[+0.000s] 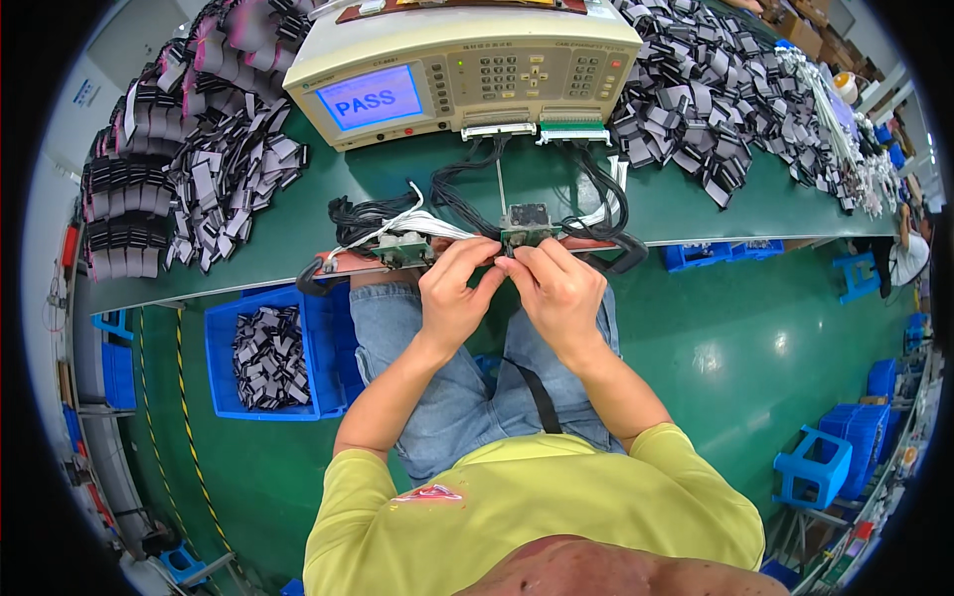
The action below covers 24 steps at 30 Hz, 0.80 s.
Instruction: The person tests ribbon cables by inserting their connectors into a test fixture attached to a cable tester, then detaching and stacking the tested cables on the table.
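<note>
On a green bench [298, 223], the left hand [452, 293] and right hand [556, 288] meet, fingertips pinched together just below a small fixture [525, 223]; what they grip is hidden.

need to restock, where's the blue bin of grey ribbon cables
In the head view, the blue bin sits on the floor at the person's left, under the green bench's edge, beside the left knee.

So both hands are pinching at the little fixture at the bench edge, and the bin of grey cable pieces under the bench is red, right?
Not quite. The bin of cable pieces is blue, as the head view shows. The left hand and right hand do meet at the fixture at the bench edge.
</note>
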{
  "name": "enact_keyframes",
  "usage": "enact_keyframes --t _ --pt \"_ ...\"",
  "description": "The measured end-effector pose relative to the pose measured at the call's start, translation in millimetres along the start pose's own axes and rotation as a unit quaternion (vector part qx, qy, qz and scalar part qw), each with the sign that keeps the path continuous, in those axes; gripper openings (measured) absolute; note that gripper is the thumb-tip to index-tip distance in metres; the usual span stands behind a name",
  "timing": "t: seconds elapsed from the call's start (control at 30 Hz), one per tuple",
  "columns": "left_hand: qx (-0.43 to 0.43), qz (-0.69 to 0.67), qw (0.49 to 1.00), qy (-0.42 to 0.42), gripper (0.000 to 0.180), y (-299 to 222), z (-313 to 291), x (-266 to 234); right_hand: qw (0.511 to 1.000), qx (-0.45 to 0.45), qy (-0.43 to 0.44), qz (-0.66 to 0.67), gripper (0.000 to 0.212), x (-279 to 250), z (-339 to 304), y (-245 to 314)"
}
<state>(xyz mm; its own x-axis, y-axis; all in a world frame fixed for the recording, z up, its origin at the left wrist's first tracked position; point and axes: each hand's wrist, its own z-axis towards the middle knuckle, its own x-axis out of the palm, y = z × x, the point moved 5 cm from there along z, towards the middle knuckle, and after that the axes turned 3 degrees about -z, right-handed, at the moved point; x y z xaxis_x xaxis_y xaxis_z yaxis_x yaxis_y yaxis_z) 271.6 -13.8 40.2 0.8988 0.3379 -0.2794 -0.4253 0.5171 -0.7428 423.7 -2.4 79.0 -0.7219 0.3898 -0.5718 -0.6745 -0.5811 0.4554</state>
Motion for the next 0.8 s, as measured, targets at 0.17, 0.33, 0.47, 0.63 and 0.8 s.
enact_keyframes --t 0.17,0.33,0.47,0.63,0.8 --pt "0.037 0.018 0.999 0.002 0.026 -2.5 1.8 -1.4 1.000 -0.007 0.003 -0.005 0.017 1.2 0.1 1.0" --pt "0.038 0.020 0.999 0.000 0.025 -3.8 2.0 -0.6 1.000 0.002 0.016 -0.005 0.016 -0.3 3.6 3.2" --pt "0.051 0.031 0.998 -0.010 0.023 -5.9 3.6 0.1 1.000 0.018 0.009 -0.003 0.016 0.3 2.7 0.6" --pt "0.054 0.030 0.998 -0.018 0.023 -5.6 2.5 1.1 1.000 0.008 0.018 -0.005 0.017 1.0 1.3 -0.6" --pt "0.057 0.030 0.998 -0.024 0.026 -2.9 -0.6 -0.1 0.999 0.016 0.027 -0.005 0.016 3.3 2.1 1.2"
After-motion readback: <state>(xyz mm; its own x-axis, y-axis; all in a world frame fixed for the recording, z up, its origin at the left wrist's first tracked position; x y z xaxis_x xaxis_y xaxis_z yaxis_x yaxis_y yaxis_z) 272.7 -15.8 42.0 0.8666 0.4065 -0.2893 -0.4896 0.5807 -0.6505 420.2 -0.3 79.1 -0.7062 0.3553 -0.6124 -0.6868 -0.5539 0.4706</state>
